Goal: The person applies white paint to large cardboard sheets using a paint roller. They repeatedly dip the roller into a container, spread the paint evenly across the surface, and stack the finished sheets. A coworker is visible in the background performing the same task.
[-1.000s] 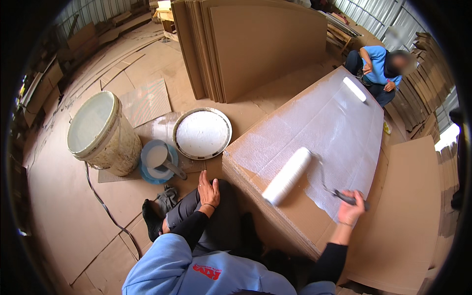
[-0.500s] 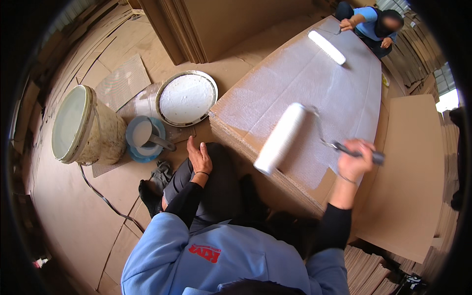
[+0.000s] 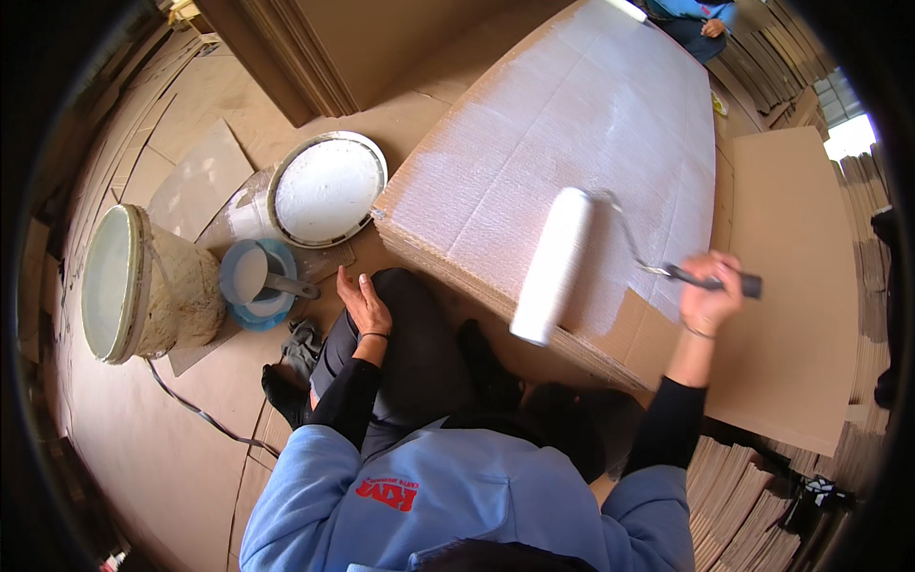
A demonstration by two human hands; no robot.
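My right hand (image 3: 710, 291) is closed round the dark handle of a long white paint roller (image 3: 553, 267). Its fluffy sleeve lies slantwise over the near edge of a stack of cardboard sheets (image 3: 534, 181), slightly smeared by motion. A whitish, wet-looking coat covers most of the top sheet, while a brown patch shows at its near right corner. My left hand (image 3: 367, 307) lies on my bent knee with its fingers stretched out, holding nothing. Nearest to it is a white scoop (image 3: 250, 275) with a grey handle, standing in a blue bowl (image 3: 276, 255).
Left of the bowl stands a smeared bucket (image 3: 181, 296) with pale liquid. A round tray of white stuff (image 3: 329, 189) sits beside the stack. Upright cardboard (image 3: 286, 57) stands behind. A co-worker's hand (image 3: 713, 28) and another roller (image 3: 626, 9) show at the far end.
My right hand and the roller have shifted a little to the right. The view has tilted, so the far roller and co-worker are now partly cut off. My left hand stays on my knee.
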